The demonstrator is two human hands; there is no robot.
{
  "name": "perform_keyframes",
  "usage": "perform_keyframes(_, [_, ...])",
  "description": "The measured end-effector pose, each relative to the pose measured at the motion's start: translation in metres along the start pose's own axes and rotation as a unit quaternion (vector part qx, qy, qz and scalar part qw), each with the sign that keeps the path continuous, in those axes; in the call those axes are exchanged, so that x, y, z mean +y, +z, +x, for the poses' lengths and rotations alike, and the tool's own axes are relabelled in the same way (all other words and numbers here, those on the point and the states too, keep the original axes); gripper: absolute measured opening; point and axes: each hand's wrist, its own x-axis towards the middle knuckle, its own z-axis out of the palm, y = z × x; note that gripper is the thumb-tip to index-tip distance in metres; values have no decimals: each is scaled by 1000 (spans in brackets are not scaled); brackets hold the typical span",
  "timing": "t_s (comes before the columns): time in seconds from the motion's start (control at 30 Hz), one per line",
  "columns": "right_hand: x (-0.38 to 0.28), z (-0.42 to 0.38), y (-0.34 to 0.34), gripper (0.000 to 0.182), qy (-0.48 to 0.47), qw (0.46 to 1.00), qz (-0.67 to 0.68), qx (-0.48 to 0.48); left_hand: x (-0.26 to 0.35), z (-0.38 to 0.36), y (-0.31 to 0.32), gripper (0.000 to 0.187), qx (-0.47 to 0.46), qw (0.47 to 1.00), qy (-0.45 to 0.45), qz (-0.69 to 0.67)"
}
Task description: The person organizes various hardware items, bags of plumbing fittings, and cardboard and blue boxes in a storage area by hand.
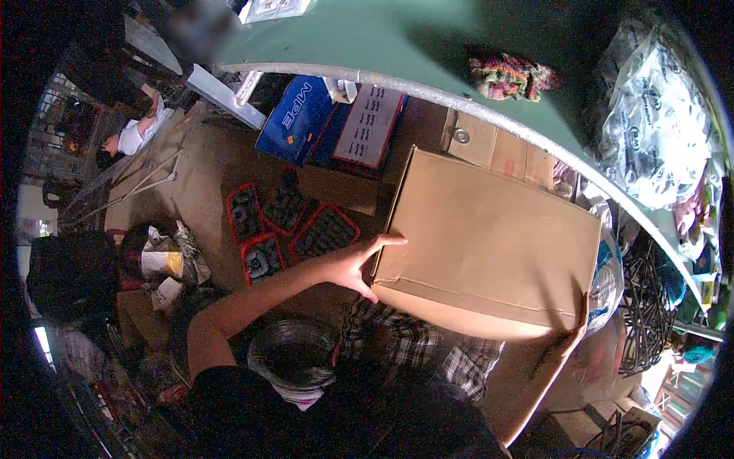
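Note:
A large closed cardboard box (489,237) is held up in front of me, tilted, above my lap in checked cloth (405,336). My left hand (358,266) grips its left edge, the thumb and fingers spread around the near left corner. At the near right corner, my right hand (579,329) presses against the side; most of its fingers are hidden behind the box. The underside of the box and anything inside it are out of sight.
A green table (367,38) with a pale rim curves overhead, bearing a knitted bundle (512,76) and clear plastic bags (657,115). Red-edged trays (325,233) of dark parts lie on the floor by a blue MPE box (294,118). Another person (138,134) is at far left.

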Motion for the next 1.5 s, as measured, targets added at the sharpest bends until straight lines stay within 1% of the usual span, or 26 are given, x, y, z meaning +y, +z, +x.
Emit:
perform_keyframes(0.37, [31, 12, 2, 63, -4, 992, 125, 28, -3, -2, 10, 83, 36, 999, -24, 1])
perform_keyframes(0.5, [57, 13, -8, 63, 2, 980, 194, 54, -3, -8, 19, 88, 56, 998, -19, -6])
perform_keyframes(0.6, [13, 10, 6, 67, 7, 997, 68, 41, -5, -9, 33, 98, 144, 989, 5, 28])
perform_keyframes(0.63, [-4, 9, 10, 62, -43, 997, 63, -10, -6, -6, 38, 105, 183, 982, 25, 41])
perform_keyframes(0.7, [-13, 10, 14, 63, -19, 993, 113, 22, -4, -4, 44, 104, 202, 979, -19, 27])
perform_keyframes(0.73, [-14, 10, 15, 63, -7, 990, 137, 40, -3, -3, 46, 103, 210, 977, -39, 20])
perform_keyframes(0.77, [-2, 14, 9, 57, -58, 996, 68, 20, -6, -2, 49, 100, 221, 974, -38, 42])
perform_keyframes(0.87, [33, 28, -14, 50, -40, 998, -8, -50, 0, 2, 51, 96, 235, 972, -11, 17])
perform_keyframes(0.9, [-15, 18, 8, 45, -40, 998, 42, -34, 16, 2, 47, 94, 239, 970, -14, 27])
perform_keyframes(0.97, [-30, 14, 2, 42, 16, 998, 52, -13, 26, 1, 49, 92, 236, 970, 7, 52])
perform_keyframes(1.0, [-50, 18, 4, 42, 91, 994, -16, 56, 24, -4, 52, 93, 225, 972, 3, 70])
perform_keyframes(1.03, [-59, 14, 1, 40, 38, 996, -48, 61, 35, -8, 57, 94, 222, 974, -36, -17])
perform_keyframes(1.07, [-61, 12, -4, 40, 111, 983, 56, 132, 46, -8, 59, 95, 218, 968, -75, -98])
perform_keyframes(1.1, [-56, 12, -8, 40, 132, 968, 49, 209, 47, -10, 63, 95, 212, 971, -67, -84])
perform_keyframes(1.13, [-54, 11, -8, 40, 106, 959, 53, 257, 51, -19, 68, 96, 209, 974, -55, -67])
perform_keyframes(1.17, [-47, 9, -9, 39, 98, 951, 79, 282, 68, -22, 72, 99, 217, 955, -127, -157])
perform_keyframes(1.2, [-48, 7, -4, 39, 35, 955, 22, 293, 71, -25, 79, 101, 216, 965, -117, -94])
perform_keyframes(1.23, [-19, 7, -10, 37, 22, 954, 96, 284, 72, -28, 83, 102, 219, 970, -104, -31])
perform_keyframes(1.27, [-9, 0, -8, 36, -1, 961, 82, 264, 73, -30, 88, 104, 226, 970, -86, 34])
perform_keyframes(1.3, [2, -1, 1, 33, -32, 950, 61, 304, 69, -30, 98, 105, 259, 959, -107, -38])
perform_keyframes(1.33, [13, -10, 7, 33, -46, 958, 55, 278, 65, -32, 102, 102, 266, 957, -111, 16])
perform_keyframes(1.37, [29, -15, 9, 36, 13, 965, 141, 222, 43, -42, 112, 99, 333, 914, -144, -182])
perform_keyframes(1.4, [44, -19, 12, 40, 80, 957, 219, 173, 23, -41, 117, 96, 348, 898, -135, -233])
perform_keyframes(1.43, [-1, -26, 27, 37, 147, 941, 252, 174, 4, -40, 122, 93, 363, 878, -124, -284])
perform_keyframes(1.47, [-49, -34, 44, 45, 212, 918, 284, 178, 3, -39, 122, 91, 356, 881, -134, -281])
perform_keyframes(1.5, [-85, -38, 56, 47, 276, 880, 306, 235, 7, -39, 119, 90, 347, 897, -132, -239])
